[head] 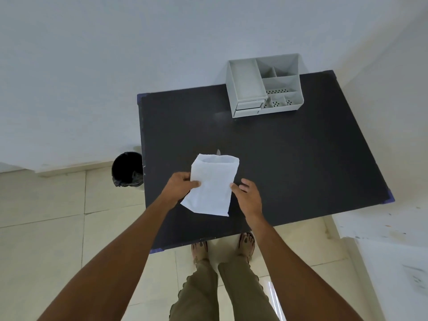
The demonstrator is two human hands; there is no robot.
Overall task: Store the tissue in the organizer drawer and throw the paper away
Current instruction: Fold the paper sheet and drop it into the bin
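Note:
A white paper packet point(212, 184), open at its far end, is held above the near part of the black table point(289, 158). My left hand point(179, 186) pinches its left edge between thumb and fingers. My right hand point(247, 193) touches its right edge with the fingers loosely spread. No tissue shows; the inside of the packet is hidden. The grey organizer point(264, 85) stands at the table's far side, with two shut drawers point(247, 107) low on its front left. A black-lined bin point(127, 169) stands on the floor by the table's left edge.
A white wall runs behind the table. Pale floor tiles lie to the left and below, where my feet point(222, 246) stand at the table's near edge. A white surface point(393, 251) with marks sits at the right.

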